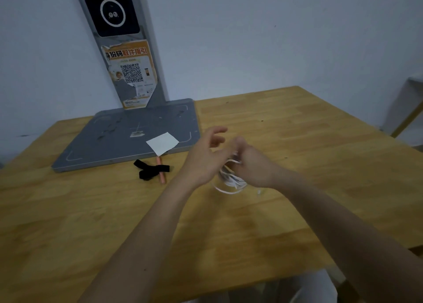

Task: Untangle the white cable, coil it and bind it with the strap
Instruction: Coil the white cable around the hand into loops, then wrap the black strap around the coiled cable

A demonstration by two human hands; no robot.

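The right hand [249, 165] holds the white cable [231, 180] in a bunch above the middle of the table [297, 142]. The left hand [206, 156] is beside it, fingers spread wide. The black strap [150, 170] lies left of the hands, across a pink pen [162, 176].

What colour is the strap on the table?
Black. The strap shows best in the head view.

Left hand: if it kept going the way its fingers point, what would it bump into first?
Probably nothing close. The left hand has open fingers pointing up and right, past the white cable held by the right hand. Ahead is bare wooden table, then the wall. Depth is uncertain.
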